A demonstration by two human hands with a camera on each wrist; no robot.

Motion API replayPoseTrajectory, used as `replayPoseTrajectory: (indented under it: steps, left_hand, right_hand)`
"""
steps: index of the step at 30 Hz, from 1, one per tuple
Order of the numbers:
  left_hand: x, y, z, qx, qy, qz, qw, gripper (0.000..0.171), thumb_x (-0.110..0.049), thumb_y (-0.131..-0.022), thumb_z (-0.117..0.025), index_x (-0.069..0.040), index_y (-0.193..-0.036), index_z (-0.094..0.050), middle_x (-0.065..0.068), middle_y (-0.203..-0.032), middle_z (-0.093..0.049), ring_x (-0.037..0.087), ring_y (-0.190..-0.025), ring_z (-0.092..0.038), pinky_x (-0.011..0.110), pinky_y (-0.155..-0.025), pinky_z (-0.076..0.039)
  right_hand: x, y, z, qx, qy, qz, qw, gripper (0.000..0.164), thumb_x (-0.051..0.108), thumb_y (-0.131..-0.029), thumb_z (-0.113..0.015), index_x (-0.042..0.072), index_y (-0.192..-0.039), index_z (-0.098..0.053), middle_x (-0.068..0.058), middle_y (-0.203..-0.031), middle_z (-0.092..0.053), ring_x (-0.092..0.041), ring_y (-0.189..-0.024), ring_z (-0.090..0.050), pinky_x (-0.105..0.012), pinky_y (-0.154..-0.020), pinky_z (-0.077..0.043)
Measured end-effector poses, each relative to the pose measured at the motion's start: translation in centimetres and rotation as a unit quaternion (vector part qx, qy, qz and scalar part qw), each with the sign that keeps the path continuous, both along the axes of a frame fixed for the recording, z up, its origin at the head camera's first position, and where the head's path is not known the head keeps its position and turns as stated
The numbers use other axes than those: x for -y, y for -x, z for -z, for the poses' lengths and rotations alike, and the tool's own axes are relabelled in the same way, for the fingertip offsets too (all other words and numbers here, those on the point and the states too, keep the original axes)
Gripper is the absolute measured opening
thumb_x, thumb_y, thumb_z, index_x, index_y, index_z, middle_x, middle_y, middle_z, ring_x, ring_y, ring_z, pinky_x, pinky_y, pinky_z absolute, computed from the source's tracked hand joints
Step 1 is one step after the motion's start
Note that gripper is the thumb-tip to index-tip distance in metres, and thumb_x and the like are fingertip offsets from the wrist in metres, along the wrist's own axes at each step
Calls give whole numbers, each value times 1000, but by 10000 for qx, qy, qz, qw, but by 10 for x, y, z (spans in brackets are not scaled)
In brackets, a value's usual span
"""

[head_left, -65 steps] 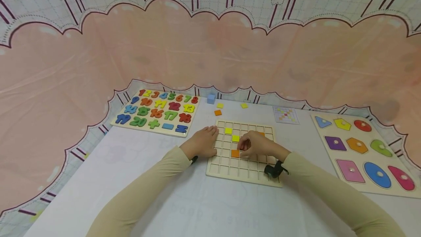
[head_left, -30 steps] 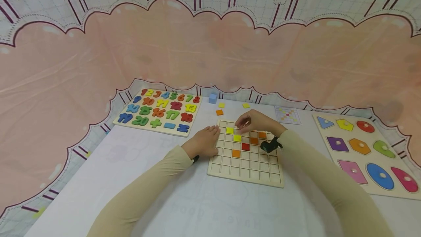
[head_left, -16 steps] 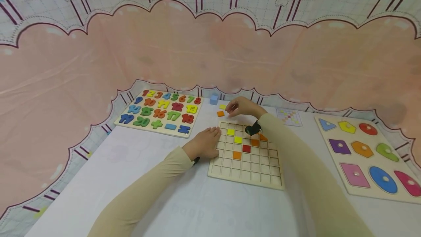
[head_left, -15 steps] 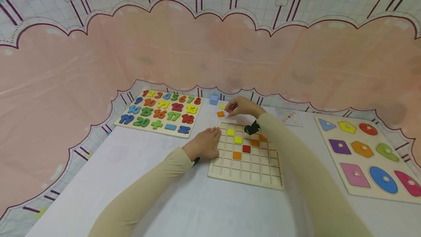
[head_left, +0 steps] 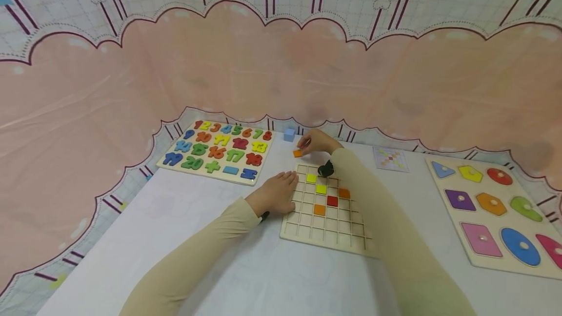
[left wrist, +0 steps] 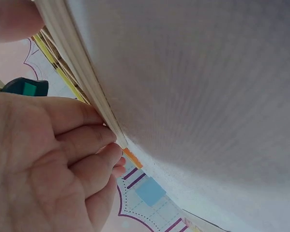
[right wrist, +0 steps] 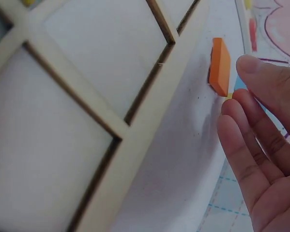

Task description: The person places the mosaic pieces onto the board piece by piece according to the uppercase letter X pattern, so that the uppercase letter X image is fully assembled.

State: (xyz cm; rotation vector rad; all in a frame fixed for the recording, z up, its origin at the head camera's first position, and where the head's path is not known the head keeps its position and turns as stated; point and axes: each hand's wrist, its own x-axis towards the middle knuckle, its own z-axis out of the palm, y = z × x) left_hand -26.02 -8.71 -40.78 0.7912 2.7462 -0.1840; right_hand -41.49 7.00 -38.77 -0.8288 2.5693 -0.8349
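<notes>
My left hand (head_left: 277,193) rests along the left edge of a wooden grid board (head_left: 307,232); the left wrist view has its fingertips at the board's side. In the grid lie yellow tiles (head_left: 321,189), a red tile (head_left: 332,201) and orange tiles (head_left: 319,209). Beyond the board's far edge, my right hand (head_left: 317,141) reaches down beside a loose orange tile (head_left: 297,153). In the right wrist view that orange tile (right wrist: 220,67) lies just off the thumb, and thumb and fingers stand apart. A sliver of yellow shows behind the fingertips.
A blue cube (head_left: 289,134) stands behind the right hand. To the left lies a number puzzle board (head_left: 210,175), to the right a knobbed shape puzzle (head_left: 476,208). A printed pattern card (head_left: 391,159) lies at the back right.
My right hand has gone from the grid to the far side of the board, leaving a red tile in view. It now sits closer to the loose orange tile. The left hand stays put.
</notes>
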Motion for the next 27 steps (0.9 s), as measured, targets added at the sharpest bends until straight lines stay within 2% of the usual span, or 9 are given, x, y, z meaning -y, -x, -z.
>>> replayPoseTrajectory:
  steps: [11, 19, 27]
  left_hand:
    - [0, -1, -1, 58, 39, 6, 10000, 77, -42, -89, -51, -2, -149, -23, 12, -157, -21, 24, -146, -20, 35, -121, -16]
    - [1, -1, -1, 2, 4, 31, 10000, 76, -41, -89, -51, -1, -148, -24, 13, -156, -23, 25, -145, -21, 35, -121, -16]
    - [1, 0, -1, 67, 45, -16, 10000, 76, -42, -90, -50, -2, -149, -22, 12, -157, -21, 24, -146, -20, 35, -121, -15]
  right_hand:
    - [6, 6, 5, 354, -175, 360, 9986, 26, 4, -79, -73, 1, -104, -70, -14, -103, -69, -19, -85, -58, -30, -90, -52]
    - [7, 6, 7, 226, -270, 338, 9988, 24, 3, -79, -72, 1, -102, -71, -14, -101, -69, -19, -83, -56, -29, -87, -51]
    - [-10, 6, 5, 147, -412, 233, 9988, 24, 3, -79, -72, 1, -102, -72, -14, -101, -69, -20, -84, -56, -32, -88, -50]
